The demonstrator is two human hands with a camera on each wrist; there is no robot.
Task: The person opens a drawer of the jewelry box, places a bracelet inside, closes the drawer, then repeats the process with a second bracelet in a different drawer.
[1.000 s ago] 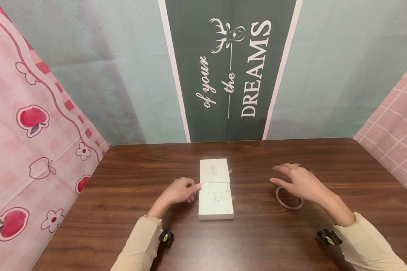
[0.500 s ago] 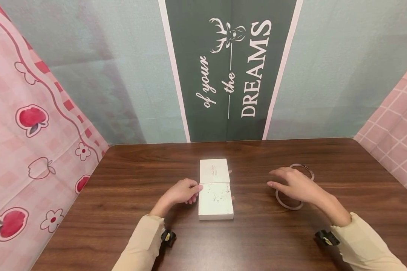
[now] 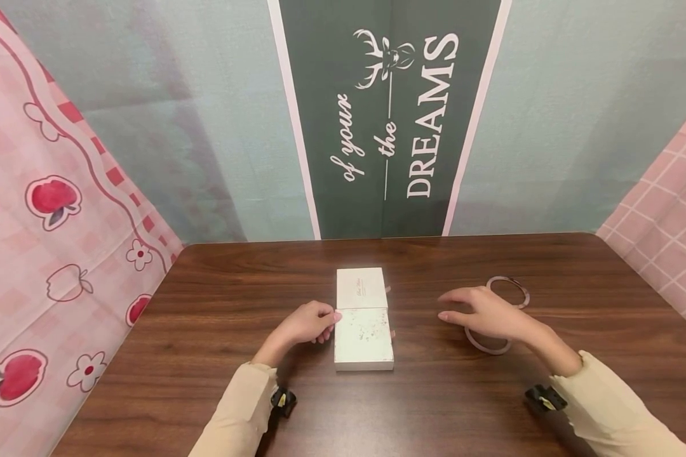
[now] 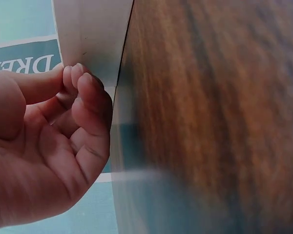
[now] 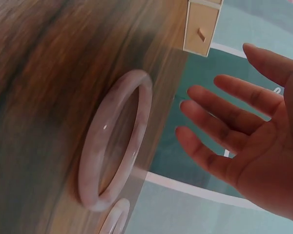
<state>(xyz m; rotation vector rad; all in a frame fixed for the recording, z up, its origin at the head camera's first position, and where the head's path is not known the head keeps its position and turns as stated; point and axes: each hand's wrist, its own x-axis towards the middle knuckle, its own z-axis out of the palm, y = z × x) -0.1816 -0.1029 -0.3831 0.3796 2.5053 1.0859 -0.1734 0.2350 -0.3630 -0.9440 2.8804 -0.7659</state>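
Observation:
Two flat white drawer boxes with small pink pull tabs lie end to end at the table's middle. The nearer box [image 3: 364, 350] has a speckled lid; the far box [image 3: 359, 285] bears small lettering. My left hand [image 3: 309, 322] holds the nearer box at its far left corner, thumb and curled fingertips against the edge. My right hand [image 3: 486, 310] hovers with loosely extended fingers and nothing in them. Below it lie two pale pinkish bangles, a near bangle [image 3: 488, 350] partly hidden by the hand and a far bangle [image 3: 526, 297]. The nearer bangle [image 5: 92, 156] looms large in the right wrist view.
The dark wooden table [image 3: 234, 279] ends at a hanging cloth [image 3: 383, 216] printed with a deer and lettering. Pink patterned cloths hang at the left [image 3: 103, 266] and right. Dark wrist cameras [image 3: 283, 401] sit under both sleeves.
My right hand has moved left and slightly toward me from above the bangles, uncovering most of the far one. My left hand stays at the box's edge; boxes and bangles have not moved.

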